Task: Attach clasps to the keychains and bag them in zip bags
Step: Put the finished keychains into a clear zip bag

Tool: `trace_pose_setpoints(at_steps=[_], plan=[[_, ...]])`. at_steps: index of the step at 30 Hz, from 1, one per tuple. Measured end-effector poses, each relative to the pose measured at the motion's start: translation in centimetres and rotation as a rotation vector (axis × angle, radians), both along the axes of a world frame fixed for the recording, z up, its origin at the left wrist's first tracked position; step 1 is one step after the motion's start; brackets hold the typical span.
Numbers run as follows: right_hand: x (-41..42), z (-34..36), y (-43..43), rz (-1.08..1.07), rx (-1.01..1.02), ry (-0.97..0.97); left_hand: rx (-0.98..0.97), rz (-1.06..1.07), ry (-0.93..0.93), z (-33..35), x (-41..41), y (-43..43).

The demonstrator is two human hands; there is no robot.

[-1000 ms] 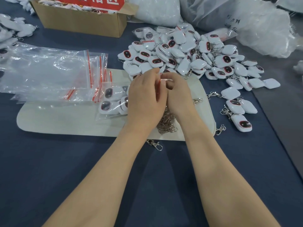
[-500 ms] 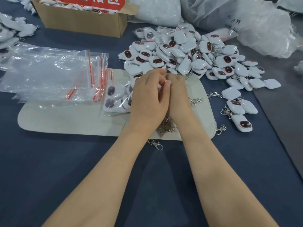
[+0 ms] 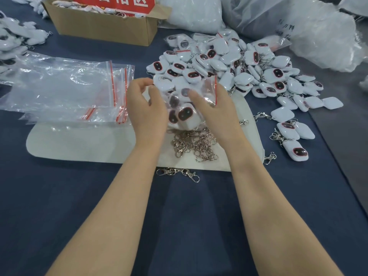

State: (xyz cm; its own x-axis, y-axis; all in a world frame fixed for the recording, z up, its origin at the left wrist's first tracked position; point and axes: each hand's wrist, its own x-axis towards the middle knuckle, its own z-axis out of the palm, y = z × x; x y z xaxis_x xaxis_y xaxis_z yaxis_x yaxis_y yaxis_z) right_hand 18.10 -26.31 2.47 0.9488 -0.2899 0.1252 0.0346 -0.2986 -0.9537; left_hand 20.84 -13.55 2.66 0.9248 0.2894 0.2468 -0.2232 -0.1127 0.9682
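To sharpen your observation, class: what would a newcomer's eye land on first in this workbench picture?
First, the left hand and right hand holding a clear, part-filled zip bag at the centre, above a pale mat. Behind and to the right sprawls a big heap of white keychains. A tangle of metal clasps lies on the mat between the wrists.
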Motion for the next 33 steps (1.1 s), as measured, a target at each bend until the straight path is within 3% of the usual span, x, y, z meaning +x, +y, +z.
trace_pose_setpoints(at_steps=[4, 11, 18, 22, 29, 33], plan=[[0.3, -0.4, -0.5, -0.074, -0.034, -0.033, 0.158, -0.11, 0.183, -1.1, 0.8, 0.1], [0.9, -0.6, -1.8, -0.247, 0.275, -0.083, 0.355, -0.186, 0.232, -1.6, 0.7, 0.7], [0.7, -0.1, -3.4, -0.268, 0.676, -0.17, 0.051, -0.328, 0.365, -0.8, 0.5, 0.2], [0.5, 0.0, -3.2, -0.257, 0.762, -0.159, -0.036, -0.479, 0.391, -0.5, 0.1, -0.2], [0.3, 0.0, -4.0, -0.307, 0.905, -0.13, -0.483, -0.702, 0.57, 0.6, -0.1, -0.2], [0.3, -0.2, -4.2, -0.343, 0.872, -0.102, -0.469, -0.699, 0.574, 0.2, -0.3, -0.7]])
